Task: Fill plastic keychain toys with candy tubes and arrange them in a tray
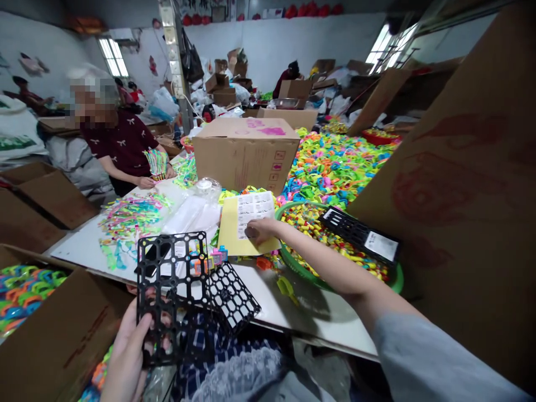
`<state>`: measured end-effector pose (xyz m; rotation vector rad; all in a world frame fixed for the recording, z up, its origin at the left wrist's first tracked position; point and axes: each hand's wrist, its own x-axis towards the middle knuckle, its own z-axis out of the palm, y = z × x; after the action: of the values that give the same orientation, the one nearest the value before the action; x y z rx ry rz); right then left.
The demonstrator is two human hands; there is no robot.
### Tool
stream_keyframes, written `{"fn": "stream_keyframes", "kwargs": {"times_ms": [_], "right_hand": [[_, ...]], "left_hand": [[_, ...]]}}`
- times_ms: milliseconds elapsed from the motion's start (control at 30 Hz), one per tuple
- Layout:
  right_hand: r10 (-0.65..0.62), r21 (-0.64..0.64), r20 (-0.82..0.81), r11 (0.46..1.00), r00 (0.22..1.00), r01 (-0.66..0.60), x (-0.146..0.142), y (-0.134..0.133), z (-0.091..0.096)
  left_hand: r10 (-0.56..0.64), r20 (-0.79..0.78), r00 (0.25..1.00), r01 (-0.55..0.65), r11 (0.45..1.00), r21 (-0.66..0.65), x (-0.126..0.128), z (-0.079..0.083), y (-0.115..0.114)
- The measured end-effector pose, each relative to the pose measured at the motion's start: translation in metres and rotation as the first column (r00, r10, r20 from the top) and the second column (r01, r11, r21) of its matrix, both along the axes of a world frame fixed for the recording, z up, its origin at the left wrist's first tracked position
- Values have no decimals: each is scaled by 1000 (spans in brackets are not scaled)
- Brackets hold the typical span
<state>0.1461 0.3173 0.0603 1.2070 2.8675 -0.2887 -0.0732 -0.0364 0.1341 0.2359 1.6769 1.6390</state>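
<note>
My left hand (130, 340) is closed around the lower left edge of a black plastic grid tray (172, 301), held upright at the near edge of the table. My right hand (262, 230) reaches over a sheet of white stickers (255, 204) on yellow backing (229, 226), its fingers curled and pinched at the lower stickers; the fingertips are partly hidden. Beside the held tray, a second black grid tray (234, 296) lies tilted at the table edge. Another black tray with a white label (362, 234) rests across a green basin (288, 262) of small yellow and red pieces.
A cardboard box (243, 153) stands behind the sheet, beside a heap of colourful plastic pieces (335, 162). A large cardboard panel (456, 184) rises at right. A co-worker (121, 139) at left holds a bundle of thin coloured items (157, 163). An open box (54, 324) sits at lower left.
</note>
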Motion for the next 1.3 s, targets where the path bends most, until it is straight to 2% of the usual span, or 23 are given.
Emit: {"fn": "stream_keyframes", "kwargs": {"times_ms": [100, 233, 300, 467, 633, 767, 933, 1167, 1300], "right_hand": [[115, -46, 199, 993, 973, -108, -4, -1, -2], [131, 19, 220, 990, 967, -138, -8, -7, -3], [109, 46, 209, 992, 972, -121, -10, -11, -4], [-37, 118, 145, 993, 989, 19, -24, -23, -7], [-50, 71, 45, 996, 998, 47, -46, -38, -14], [-84, 54, 49, 995, 995, 82, -54, -48, -24], [-171, 50, 31, 984, 985, 170, -56, -53, -31], [-220, 69, -110, 971, 969, 228, -53, -66, -41], [-213, 88, -177, 969, 961, 231, -53, -66, -54]], "left_hand": [[-19, 21, 1000, 19, 1000, 6, -1, 0, 3], [-53, 41, 998, 51, 998, 46, -3, -5, 4], [-70, 29, 997, 68, 996, 56, -4, -7, 4], [-111, 27, 993, 109, 991, 74, -3, -10, 6], [-46, -27, 999, 48, 994, 102, -2, -11, 11], [-133, 17, 991, 131, 989, 69, 0, -11, 12], [-139, 27, 990, 136, 987, 92, 1, -14, 14], [-142, 29, 989, 139, 986, 94, -15, -29, 6], [-119, -1, 993, 118, 981, 155, -26, -43, -2]]}}
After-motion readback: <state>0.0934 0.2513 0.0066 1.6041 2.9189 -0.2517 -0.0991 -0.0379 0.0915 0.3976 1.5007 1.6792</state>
